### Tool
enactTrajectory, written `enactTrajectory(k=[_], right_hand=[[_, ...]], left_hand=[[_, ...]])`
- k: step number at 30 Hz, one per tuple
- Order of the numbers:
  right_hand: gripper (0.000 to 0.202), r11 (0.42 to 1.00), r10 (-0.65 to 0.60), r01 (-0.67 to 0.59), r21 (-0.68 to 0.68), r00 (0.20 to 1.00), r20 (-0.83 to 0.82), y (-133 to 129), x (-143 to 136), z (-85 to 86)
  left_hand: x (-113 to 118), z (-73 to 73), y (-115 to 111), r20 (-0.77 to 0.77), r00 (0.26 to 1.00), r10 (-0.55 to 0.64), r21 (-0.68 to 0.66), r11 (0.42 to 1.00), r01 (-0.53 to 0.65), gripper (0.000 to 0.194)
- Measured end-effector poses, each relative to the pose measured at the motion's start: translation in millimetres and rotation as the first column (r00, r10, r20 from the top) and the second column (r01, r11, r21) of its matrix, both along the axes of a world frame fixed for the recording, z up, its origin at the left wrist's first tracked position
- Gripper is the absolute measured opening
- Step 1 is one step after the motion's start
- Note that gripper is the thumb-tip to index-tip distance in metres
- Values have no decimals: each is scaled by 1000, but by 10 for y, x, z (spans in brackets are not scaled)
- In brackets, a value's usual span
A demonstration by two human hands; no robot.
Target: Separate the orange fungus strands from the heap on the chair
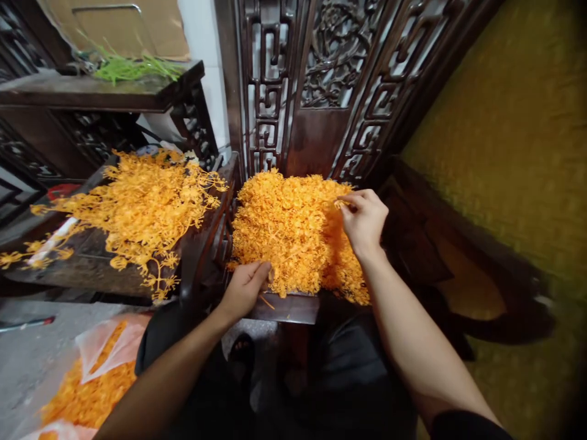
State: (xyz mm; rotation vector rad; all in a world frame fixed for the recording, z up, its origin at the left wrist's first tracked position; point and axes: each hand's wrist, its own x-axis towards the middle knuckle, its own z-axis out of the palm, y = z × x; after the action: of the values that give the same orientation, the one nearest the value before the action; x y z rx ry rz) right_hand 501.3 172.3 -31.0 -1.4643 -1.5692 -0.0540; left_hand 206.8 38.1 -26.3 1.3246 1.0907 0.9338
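A dense heap of small orange plastic-looking flower pieces (284, 226) lies on a dark wooden seat (293, 310) in front of me. At its lower left edge my left hand (243, 287) is closed, thumb against fingers, with a thin orange stem poking out below. My right hand (364, 220) pinches a small orange piece at the heap's upper right side. A looser pile of orange branching sprigs (147, 205) covers the wooden surface to the left.
Green stems (137, 68) rest on a dark ledge at upper left. Carved wooden panels (316, 140) stand behind the heap. A plastic bag of orange pieces (87, 388) sits on the floor at lower left. A dark curved wooden frame (513, 299) is at right.
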Motion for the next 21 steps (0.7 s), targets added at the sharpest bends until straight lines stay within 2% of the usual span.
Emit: enactTrajectory(k=[4, 7, 10, 13, 16, 17, 18, 19, 20, 21], right_hand=[[52, 989, -12, 9, -151, 1000, -23, 30, 21, 58], [38, 969, -90, 65, -240, 991, -97, 46, 21, 120], [28, 960, -60, 21, -281, 989, -134, -48, -22, 330], [30, 966, 23, -54, -254, 992, -123, -507, -137, 697], [42, 943, 140, -173, -285, 981, -132, -1330, -296, 975], [56, 908, 226, -276, -317, 957, -184, -1643, -350, 1006], [72, 757, 422, -562, -332, 809, -409, -1962, -402, 1003], [88, 562, 539, -786, -258, 585, -606, -2285, -455, 966], [98, 389, 588, -910, -142, 364, -723, -2610, -510, 898], [100, 295, 608, -955, -20, 204, -767, -2932, -569, 802]], left_hand=[[107, 66, -207, 23, 1000, 13, -116, 993, -10, 57], [306, 162, -522, 88, 996, 27, -248, 969, -4, 57], [505, 258, -876, 168, 986, 24, -289, 957, 26, 60], [564, 420, -1221, 178, 984, 18, -200, 980, 19, 56], [545, 665, -1519, 268, 963, 30, -60, 998, -14, 48], [553, 746, -1618, 343, 937, 57, -41, 998, -46, 45], [571, 815, -1730, 414, 908, 71, -25, 997, -66, 41], [596, 868, -1860, 466, 882, 65, -14, 998, -67, 39], [624, 899, -2013, 500, 864, 59, -6, 998, -65, 37], [650, 907, -2185, 524, 850, 48, 0, 998, -57, 36]])
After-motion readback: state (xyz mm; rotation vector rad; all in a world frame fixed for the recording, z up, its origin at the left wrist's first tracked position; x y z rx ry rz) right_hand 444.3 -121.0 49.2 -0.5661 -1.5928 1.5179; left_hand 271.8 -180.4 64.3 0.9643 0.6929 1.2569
